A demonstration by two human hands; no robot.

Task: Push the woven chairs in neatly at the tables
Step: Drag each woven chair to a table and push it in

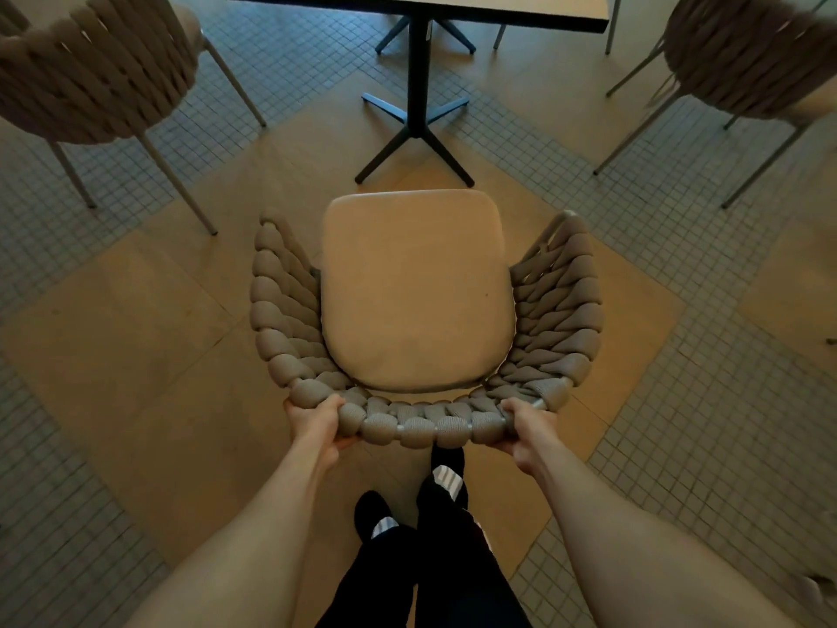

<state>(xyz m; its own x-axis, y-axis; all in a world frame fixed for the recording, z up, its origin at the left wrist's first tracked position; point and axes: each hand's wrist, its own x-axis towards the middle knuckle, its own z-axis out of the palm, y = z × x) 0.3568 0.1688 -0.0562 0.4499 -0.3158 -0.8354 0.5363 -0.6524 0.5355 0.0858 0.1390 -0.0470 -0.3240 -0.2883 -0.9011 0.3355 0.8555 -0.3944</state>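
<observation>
The woven chair [425, 310] at centre is gripped at its back rim by both hands — left hand [317, 426] at 7 o'clock, right hand [527, 430] at 5 o'clock, fingers curled over the weave. Open floor is left between seat front and table [453, 11] at 12 o'clock; two other chairs are seen — 10 [90, 70] and 2 o'clock [747, 56].

Tiled floor [136, 355]; three woven chairs [416, 310], pedestal table [419, 83]

no readable text anywhere, no labels or brand names, no numbers or signs, small pale sticker on table post [419, 61] too blurry to read
</observation>
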